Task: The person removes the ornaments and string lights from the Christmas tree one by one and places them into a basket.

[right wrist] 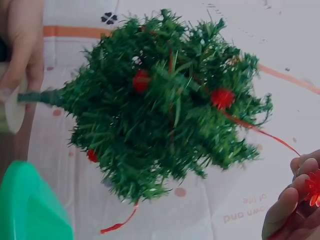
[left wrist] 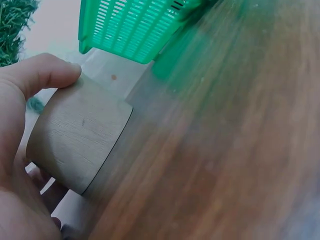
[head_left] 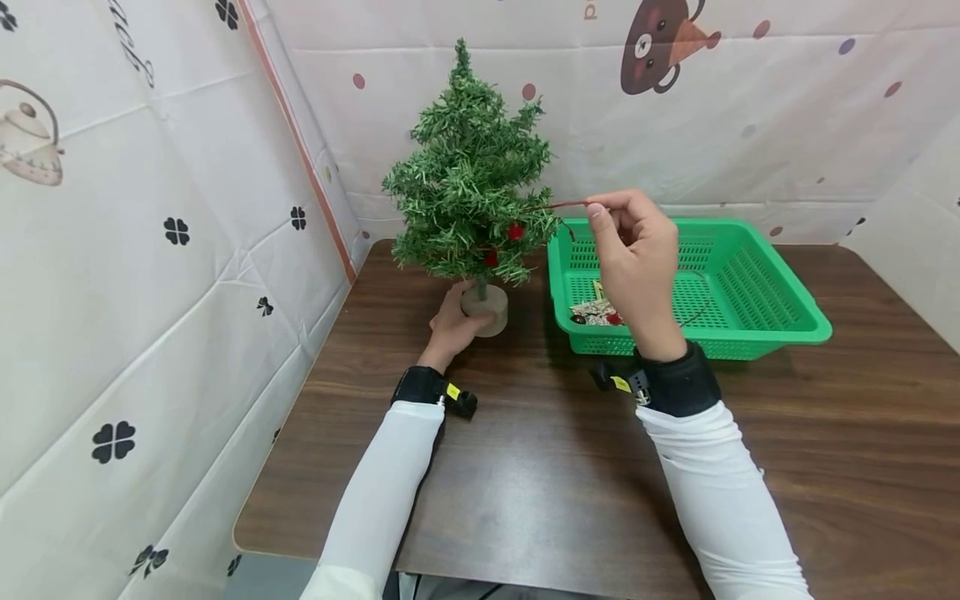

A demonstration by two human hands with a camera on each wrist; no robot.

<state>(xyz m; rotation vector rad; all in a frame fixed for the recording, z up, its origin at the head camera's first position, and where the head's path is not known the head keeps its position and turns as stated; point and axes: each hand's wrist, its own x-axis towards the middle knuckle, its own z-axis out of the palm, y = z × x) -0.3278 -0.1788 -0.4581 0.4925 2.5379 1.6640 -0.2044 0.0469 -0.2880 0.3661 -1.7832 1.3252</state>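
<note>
A small artificial Christmas tree (head_left: 468,175) stands upright on a round wooden base (left wrist: 85,130). My left hand (head_left: 452,323) grips this base from its left side, thumb over the top edge. A red cord with red flower-shaped ornaments (right wrist: 222,98) winds through the green branches. My right hand (head_left: 639,254) pinches the cord (head_left: 558,205) between thumb and fingertips, to the right of the tree, above the basket. The cord stretches from the branches to these fingers. Another red flower (right wrist: 314,189) shows at the right hand's fingers in the right wrist view.
A green plastic basket (head_left: 780,337) sits right of the tree on the brown wooden table (head_left: 525,483). Small decorations (head_left: 596,313) lie in its left part, partly behind my right hand. A printed white cloth (head_left: 787,125) hangs behind and on the left.
</note>
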